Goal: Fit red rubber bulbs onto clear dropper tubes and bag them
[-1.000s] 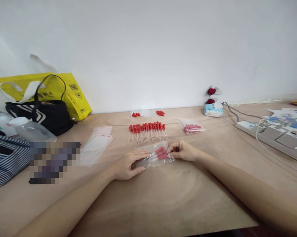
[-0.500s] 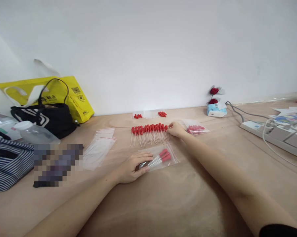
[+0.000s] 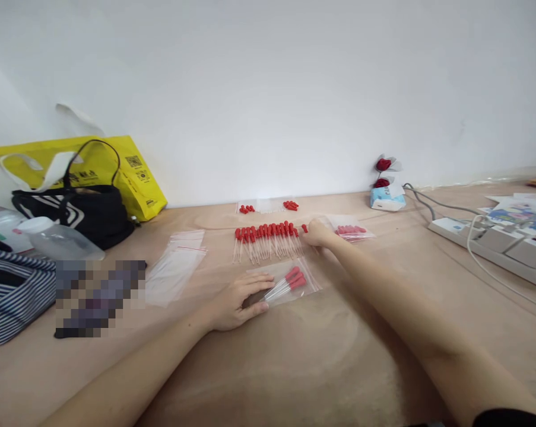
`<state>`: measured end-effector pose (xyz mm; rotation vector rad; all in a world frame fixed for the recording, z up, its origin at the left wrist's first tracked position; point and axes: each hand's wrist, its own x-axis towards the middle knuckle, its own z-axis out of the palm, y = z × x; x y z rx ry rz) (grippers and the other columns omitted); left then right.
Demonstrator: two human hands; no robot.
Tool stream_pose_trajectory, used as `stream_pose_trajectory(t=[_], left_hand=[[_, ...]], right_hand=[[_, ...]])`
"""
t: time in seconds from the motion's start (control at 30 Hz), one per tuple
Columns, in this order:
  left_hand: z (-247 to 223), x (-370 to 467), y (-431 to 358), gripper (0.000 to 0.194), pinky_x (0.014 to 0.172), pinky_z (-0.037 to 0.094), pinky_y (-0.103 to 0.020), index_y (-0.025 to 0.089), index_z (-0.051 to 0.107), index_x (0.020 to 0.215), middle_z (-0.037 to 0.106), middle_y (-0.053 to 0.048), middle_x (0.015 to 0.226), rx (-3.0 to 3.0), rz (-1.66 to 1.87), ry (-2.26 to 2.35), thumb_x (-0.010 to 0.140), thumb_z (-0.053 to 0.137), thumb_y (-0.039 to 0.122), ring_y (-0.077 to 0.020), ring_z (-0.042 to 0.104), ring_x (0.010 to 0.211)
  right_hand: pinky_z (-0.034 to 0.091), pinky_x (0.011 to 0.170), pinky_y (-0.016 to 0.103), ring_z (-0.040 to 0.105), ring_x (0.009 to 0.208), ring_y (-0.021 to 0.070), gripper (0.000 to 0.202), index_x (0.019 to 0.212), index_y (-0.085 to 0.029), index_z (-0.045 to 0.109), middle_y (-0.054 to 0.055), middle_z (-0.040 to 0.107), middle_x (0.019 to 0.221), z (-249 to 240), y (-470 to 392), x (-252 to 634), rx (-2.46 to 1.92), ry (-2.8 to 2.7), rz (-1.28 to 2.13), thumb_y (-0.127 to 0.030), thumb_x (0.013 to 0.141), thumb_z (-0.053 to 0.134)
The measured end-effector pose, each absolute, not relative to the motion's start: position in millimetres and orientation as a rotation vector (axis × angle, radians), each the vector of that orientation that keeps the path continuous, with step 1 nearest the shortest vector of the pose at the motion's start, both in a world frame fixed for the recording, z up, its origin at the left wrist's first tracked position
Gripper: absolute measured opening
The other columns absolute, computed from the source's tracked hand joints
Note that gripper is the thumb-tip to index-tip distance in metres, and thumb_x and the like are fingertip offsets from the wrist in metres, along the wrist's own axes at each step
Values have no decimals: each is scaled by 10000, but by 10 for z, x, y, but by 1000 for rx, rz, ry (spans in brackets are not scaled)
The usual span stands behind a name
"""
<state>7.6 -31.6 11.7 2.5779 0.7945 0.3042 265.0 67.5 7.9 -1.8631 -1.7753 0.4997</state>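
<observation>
A clear zip bag lies before me with a few red-bulbed glass droppers inside. My left hand rests on the bag's left end, fingers stretched out and thumb apart from them. Behind the bag is a row of several red-bulbed droppers, bulbs pointing away from me. At the right end of that row my right hand is closed on one dropper; its red bulb sticks out on the left side, and the fingers hide much of the rest.
Flat clear zip bags lie on the left. A filled bag of droppers lies right of my right hand, more bagged red bulbs at the back. Bags and a bottle stand far left, a power strip far right.
My right hand has drawn a little to the right from the end of the row, taking one dropper with it. My left hand stays on the bag.
</observation>
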Motion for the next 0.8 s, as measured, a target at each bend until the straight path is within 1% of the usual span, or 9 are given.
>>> stream_pose_trajectory(t=[0.07,0.17,0.23,0.27,0.43,0.57,0.63,0.7,0.8], left_hand=[[108,73,-313,398,1012,289,-407,217,465,1208,442,-65,1296,2578,294,795,833,465,347,-202,377,1205],[94,67,-305,402,1018,279,-406,221,461,1213,434,-62,1302,2578,285,795,833,466,350,-202,367,1212],[84,64,-298,405,1020,273,-411,228,457,1218,428,-60,1307,2580,283,798,833,466,352,-206,360,1216],[80,62,-294,405,1021,271,-412,231,456,1220,428,-60,1308,2580,285,795,833,465,352,-207,360,1216],[72,59,-283,412,1016,279,-406,229,457,1222,429,-58,1307,2575,282,795,831,467,359,-211,363,1214],[77,63,-284,406,1015,283,-397,237,459,1220,426,-50,1310,2571,280,799,833,462,361,-208,364,1214],[82,64,-288,406,1015,285,-394,235,458,1222,426,-52,1310,2571,281,797,835,460,357,-207,368,1211],[86,65,-294,409,1014,285,-393,236,452,1227,419,-53,1314,2567,275,800,835,460,354,-205,370,1209],[92,66,-302,395,1018,274,-400,258,456,1221,400,-42,1328,2559,264,814,837,460,347,-205,357,1218]], right_hand=[[438,532,250,572,582,164,335,1005,-112,515,51,580,610,69,546,2725,-1849,-1740,543,-209,684,538],[451,494,246,542,501,131,511,1217,-114,265,-28,519,567,-22,309,2817,-1699,-1544,750,-166,733,421],[462,488,250,529,470,127,578,1253,-133,137,-69,467,529,-109,150,2833,-1526,-1321,892,-135,731,386],[467,488,253,526,463,126,583,1245,-146,121,-77,453,527,-146,79,2826,-1458,-1213,928,-129,727,387],[506,541,267,565,505,117,422,1087,-223,253,-75,478,598,-179,-150,2680,-1202,-906,1028,-152,724,456],[511,561,248,577,506,93,196,921,-212,364,-67,496,587,-116,-211,2569,-1122,-804,1190,-153,752,444],[497,521,215,566,486,74,119,861,-191,410,-54,514,602,-110,-229,2552,-1131,-821,1254,-160,753,451],[440,413,175,521,418,52,93,824,-176,443,-50,527,609,-122,-245,2554,-1147,-940,1287,-204,746,484],[273,276,147,404,300,28,193,812,-181,439,-80,510,556,-155,-256,2568,-1147,-1190,1285,-320,722,537]])
